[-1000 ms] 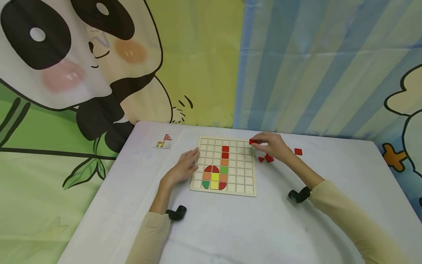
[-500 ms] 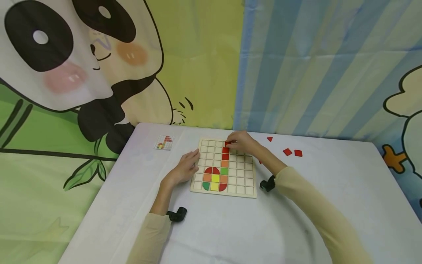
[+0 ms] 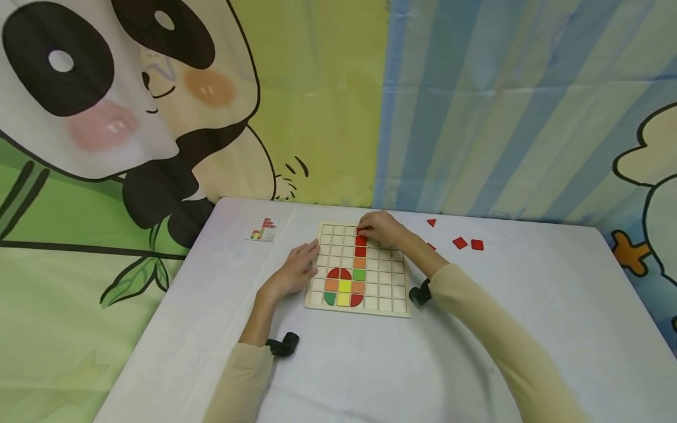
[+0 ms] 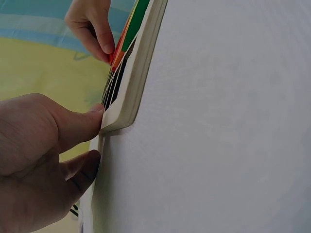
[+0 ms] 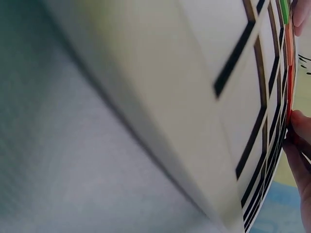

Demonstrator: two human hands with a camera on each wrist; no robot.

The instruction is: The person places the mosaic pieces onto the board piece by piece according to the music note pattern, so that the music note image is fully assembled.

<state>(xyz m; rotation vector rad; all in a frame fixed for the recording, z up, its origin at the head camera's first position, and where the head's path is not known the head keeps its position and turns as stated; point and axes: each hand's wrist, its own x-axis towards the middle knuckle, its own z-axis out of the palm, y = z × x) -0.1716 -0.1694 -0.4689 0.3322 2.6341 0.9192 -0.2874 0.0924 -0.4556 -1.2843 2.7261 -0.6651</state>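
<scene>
A pale wooden grid board [image 3: 386,313] lies on the table with coloured tiles set in its cells. In the head view these form a rounded shape at the lower left, with a column of green, orange and red squares [image 3: 360,251] rising from it. At the column's top my right hand [image 3: 382,228] pinches a red square tile [image 3: 359,231] between thumb and fingers, mostly covered by the fingertips. My left hand [image 3: 293,270] rests along the board's left edge. Its thumb [image 4: 82,127] touches the edge in the left wrist view, fingers loosely bent below.
A small printed card [image 3: 262,229] with a coloured grid pattern lies left of the board. Loose red tiles lie to the right: a triangle [image 3: 431,222], squares [image 3: 460,242], and one partly hidden by the right forearm. A patterned curtain [image 3: 328,117] hangs behind the table.
My right hand has carried the red tile from the board's upper right corner leftward to the column's top, then barely moved. My left hand has stayed at the edge.
</scene>
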